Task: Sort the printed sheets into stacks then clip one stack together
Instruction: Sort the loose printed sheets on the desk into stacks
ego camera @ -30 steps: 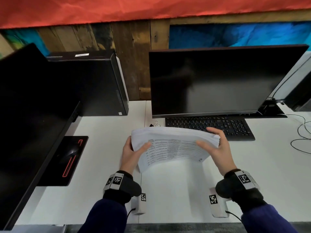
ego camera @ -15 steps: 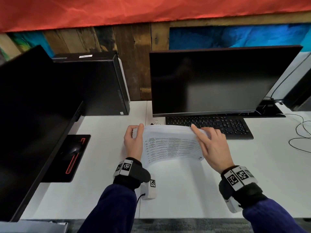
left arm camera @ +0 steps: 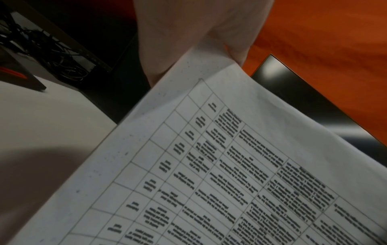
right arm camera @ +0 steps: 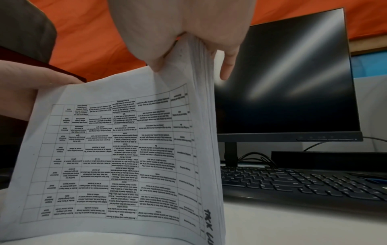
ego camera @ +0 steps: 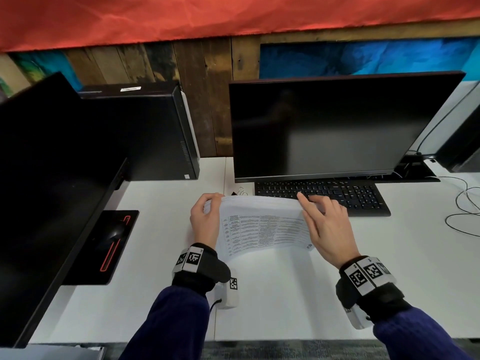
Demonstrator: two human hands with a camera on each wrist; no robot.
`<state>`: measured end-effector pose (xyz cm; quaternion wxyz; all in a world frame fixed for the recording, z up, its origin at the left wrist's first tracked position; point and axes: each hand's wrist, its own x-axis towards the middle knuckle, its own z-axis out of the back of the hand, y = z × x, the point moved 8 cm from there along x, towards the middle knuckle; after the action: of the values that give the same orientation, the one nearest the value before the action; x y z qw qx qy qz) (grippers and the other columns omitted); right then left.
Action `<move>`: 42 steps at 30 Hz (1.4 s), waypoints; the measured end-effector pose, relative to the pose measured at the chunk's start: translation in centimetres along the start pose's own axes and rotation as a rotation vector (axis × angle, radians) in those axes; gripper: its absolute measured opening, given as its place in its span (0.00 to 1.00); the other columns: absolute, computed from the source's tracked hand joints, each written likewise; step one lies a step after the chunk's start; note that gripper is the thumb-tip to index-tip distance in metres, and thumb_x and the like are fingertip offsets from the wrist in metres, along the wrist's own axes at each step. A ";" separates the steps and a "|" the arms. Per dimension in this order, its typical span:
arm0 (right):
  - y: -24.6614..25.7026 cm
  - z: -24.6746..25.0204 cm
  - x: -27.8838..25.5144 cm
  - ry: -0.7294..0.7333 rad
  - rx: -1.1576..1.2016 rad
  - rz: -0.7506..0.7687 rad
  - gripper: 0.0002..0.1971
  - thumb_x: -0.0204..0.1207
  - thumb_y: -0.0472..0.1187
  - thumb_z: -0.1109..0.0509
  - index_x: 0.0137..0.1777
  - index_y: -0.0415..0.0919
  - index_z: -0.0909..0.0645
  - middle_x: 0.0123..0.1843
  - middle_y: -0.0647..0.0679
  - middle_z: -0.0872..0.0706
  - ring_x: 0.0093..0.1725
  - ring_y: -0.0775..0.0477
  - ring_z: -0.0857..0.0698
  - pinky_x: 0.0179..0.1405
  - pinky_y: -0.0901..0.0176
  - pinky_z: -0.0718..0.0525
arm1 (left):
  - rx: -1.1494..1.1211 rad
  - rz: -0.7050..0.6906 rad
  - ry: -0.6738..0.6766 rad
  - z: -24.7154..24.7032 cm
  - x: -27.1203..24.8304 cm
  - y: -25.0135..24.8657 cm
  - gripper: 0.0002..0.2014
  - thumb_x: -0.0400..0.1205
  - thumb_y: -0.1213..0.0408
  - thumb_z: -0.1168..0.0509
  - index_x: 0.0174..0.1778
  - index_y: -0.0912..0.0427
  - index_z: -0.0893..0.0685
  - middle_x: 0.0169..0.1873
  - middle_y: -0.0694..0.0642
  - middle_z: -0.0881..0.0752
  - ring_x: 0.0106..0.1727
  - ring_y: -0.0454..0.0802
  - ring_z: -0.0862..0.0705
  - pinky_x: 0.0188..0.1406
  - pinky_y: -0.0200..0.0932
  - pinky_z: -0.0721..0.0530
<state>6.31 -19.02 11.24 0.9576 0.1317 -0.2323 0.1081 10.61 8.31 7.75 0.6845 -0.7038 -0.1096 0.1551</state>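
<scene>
A thick stack of printed sheets [ego camera: 262,227] with table text stands tilted on its lower edge on the white desk [ego camera: 272,294], in front of the keyboard. My left hand [ego camera: 211,201] grips its upper left corner, fingers curled over the top edge. My right hand [ego camera: 324,224] pinches the upper right edge; in the right wrist view the thumb lies on the front of the stack [right arm camera: 125,149] and the fingers [right arm camera: 227,66] behind it. The left wrist view shows the front sheet [left arm camera: 230,165] close up under my thumb [left arm camera: 188,33]. A black binder clip [ego camera: 240,190] lies just behind the stack.
A black keyboard [ego camera: 324,193] and dark monitor [ego camera: 324,131] stand right behind the stack. A PC tower [ego camera: 145,131] and a second monitor [ego camera: 52,178] fill the left, with a mouse on a black pad [ego camera: 114,237]. Cables [ego camera: 465,211] trail at the right.
The stack went from being held bowed above the desk to standing on its lower edge. Both hands shifted up to its top corners; the right hand turned over onto the top edge.
</scene>
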 end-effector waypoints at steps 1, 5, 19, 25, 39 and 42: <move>0.1 -0.2 0.0 0.017 0.005 0.004 0.24 0.82 0.46 0.49 0.76 0.46 0.27 0.56 0.46 0.20 0.47 0.43 0.22 0.46 0.49 0.24 | -0.007 0.004 0.004 -0.1 0.0 0.1 0.07 0.81 0.59 0.35 0.37 0.51 0.15 0.39 0.48 0.13 0.43 0.51 0.15 0.41 0.46 0.17; -0.2 -0.7 0.1 0.082 0.064 -0.005 0.26 0.82 0.45 0.51 0.79 0.42 0.31 0.47 0.45 0.22 0.43 0.44 0.24 0.36 0.55 0.23 | 0.018 -0.002 0.033 -0.2 0.1 0.4 0.10 0.82 0.54 0.36 0.36 0.51 0.18 0.36 0.53 0.14 0.40 0.51 0.16 0.39 0.47 0.19; -1.7 -1.4 0.8 0.294 0.299 -0.042 0.16 0.85 0.42 0.45 0.68 0.40 0.24 0.50 0.50 0.26 0.51 0.47 0.24 0.53 0.55 0.25 | 1.529 -0.678 0.617 -13.1 -3.8 -3.7 0.33 0.72 0.32 0.37 0.63 0.53 0.26 0.60 0.53 0.18 0.62 0.55 0.20 0.72 0.57 0.35; -5.4 -1.7 0.4 0.307 0.713 -0.426 0.32 0.71 0.38 0.23 0.73 0.54 0.31 0.53 0.51 0.19 0.51 0.55 0.21 0.56 0.67 0.25 | 1.551 -0.591 0.805 -19.0 -3.9 -2.7 0.30 0.65 0.37 0.27 0.55 0.53 0.21 0.54 0.55 0.16 0.57 0.58 0.17 0.54 0.51 0.22; -6.5 -8.0 -0.4 0.443 1.197 -0.712 0.25 0.69 0.27 0.23 0.66 0.36 0.20 0.61 0.40 0.12 0.62 0.42 0.14 0.61 0.55 0.17 | 1.617 -0.585 0.788 -19.5 -3.3 -2.6 0.22 0.72 0.44 0.28 0.53 0.58 0.17 0.48 0.56 0.12 0.51 0.57 0.15 0.47 0.48 0.20; -6.6 -8.5 -0.7 0.456 1.209 -0.722 0.22 0.68 0.28 0.23 0.64 0.35 0.18 0.59 0.41 0.11 0.61 0.43 0.13 0.61 0.56 0.17 | 1.620 -0.638 0.771 -19.4 -3.8 -3.1 0.19 0.75 0.45 0.30 0.53 0.56 0.15 0.45 0.54 0.12 0.49 0.57 0.14 0.43 0.47 0.22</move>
<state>11.02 -22.80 2.25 0.7183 0.6788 0.1304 -0.0797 14.42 -11.00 11.35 0.9633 0.0450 0.0774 -0.2531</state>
